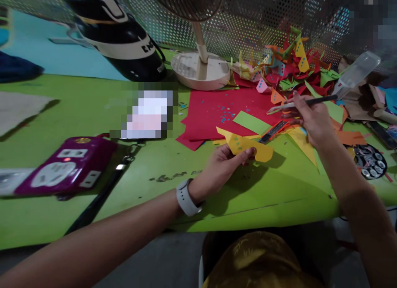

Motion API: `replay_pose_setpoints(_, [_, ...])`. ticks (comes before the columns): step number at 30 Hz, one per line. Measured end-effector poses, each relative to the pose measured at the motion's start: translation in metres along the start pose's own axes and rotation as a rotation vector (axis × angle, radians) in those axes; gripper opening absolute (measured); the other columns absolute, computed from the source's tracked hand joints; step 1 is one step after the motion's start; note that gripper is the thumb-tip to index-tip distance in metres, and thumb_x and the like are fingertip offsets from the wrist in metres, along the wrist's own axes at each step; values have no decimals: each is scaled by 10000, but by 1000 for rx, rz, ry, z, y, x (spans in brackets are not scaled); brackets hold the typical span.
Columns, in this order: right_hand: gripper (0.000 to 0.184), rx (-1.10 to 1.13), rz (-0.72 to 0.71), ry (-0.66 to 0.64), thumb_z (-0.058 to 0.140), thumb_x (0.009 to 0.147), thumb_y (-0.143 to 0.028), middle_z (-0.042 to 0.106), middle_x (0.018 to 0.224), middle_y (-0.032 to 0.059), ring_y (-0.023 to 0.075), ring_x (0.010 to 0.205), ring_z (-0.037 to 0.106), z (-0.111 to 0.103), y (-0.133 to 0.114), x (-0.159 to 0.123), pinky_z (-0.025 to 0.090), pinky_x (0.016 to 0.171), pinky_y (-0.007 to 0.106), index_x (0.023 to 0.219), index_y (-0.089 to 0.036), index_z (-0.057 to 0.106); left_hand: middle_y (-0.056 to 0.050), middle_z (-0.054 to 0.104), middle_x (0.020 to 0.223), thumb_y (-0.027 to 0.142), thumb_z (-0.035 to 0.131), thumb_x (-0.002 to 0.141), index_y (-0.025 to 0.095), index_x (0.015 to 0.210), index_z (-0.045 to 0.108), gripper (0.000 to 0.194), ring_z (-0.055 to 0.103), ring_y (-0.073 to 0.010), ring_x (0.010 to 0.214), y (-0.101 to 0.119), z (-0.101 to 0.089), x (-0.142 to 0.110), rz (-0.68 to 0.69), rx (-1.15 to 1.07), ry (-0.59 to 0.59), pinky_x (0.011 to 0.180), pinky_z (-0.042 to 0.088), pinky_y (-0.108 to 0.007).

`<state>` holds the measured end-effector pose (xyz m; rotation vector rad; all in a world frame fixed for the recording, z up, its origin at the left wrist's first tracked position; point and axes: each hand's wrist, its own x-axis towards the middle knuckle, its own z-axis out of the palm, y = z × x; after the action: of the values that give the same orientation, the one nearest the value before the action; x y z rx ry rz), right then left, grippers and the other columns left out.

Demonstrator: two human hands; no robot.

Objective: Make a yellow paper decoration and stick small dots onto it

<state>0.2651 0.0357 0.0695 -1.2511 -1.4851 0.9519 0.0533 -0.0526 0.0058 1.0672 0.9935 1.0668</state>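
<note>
Between the thumb and fingers of my left hand (228,166) is a folded yellow paper piece (262,151) with a few small blue-green dots on it, held above the green table (248,197). My right hand (313,118) grips a slim pen-like tool (321,99) with a dark shaft; its pale, pointed end aims left, apart from the yellow piece. Exactly what kind of tool it is, I cannot tell. Beneath and beyond my hands lie red paper sheets (207,114) sprinkled with tiny blue bits, a light green paper strip (252,122) and an orange-edged cutter (273,131).
Folded coloured paper pieces (282,69) are heaped at the back right, near a clear bottle (359,71). A fan (201,71) and a black flask (124,44) stand behind. Left are a phone (149,114) and a purple power strip (68,166).
</note>
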Motion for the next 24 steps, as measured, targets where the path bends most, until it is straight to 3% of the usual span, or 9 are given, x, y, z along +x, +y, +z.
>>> replay_pose_setpoints(6, [491,-9,-36,-65,560,825,-690,727,693,37,174,632,723,40,11,40,542,488,243,819,-203,622,-22,697,717,412,757,744,171,748,693,249,561,-115,593,1,2,-2,-17,3,10,554,457,-232])
replay_pose_setpoints(11, [445,-15,-168,-147,609,804,-655,707,680,21,171,645,717,71,28,51,567,586,279,820,-211,612,-27,696,747,413,747,753,171,752,676,252,583,-131,643,1,2,-3,-30,-47,-17,599,479,-245])
replay_pose_setpoints(15, [419,-116,-292,-143,629,809,-626,700,692,16,161,668,699,82,43,44,550,653,280,786,-208,626,-28,696,749,382,729,771,166,774,685,220,576,-125,643,1,2,-3,-40,-79,-34,607,480,-243])
replay_pose_setpoints(18, [393,-193,-298,-110,614,834,-606,698,700,3,156,686,697,86,48,43,540,660,273,804,-215,635,-38,711,786,360,718,780,168,820,700,197,580,-128,649,2,2,-4,-61,-80,-22,588,475,-242])
replay_pose_setpoints(24, [416,-101,-305,-127,609,823,-627,698,732,16,173,691,708,101,52,58,556,656,295,822,-212,630,-37,715,786,338,706,796,166,777,698,174,594,-126,668,4,2,-4,-57,-101,-30,609,486,-238])
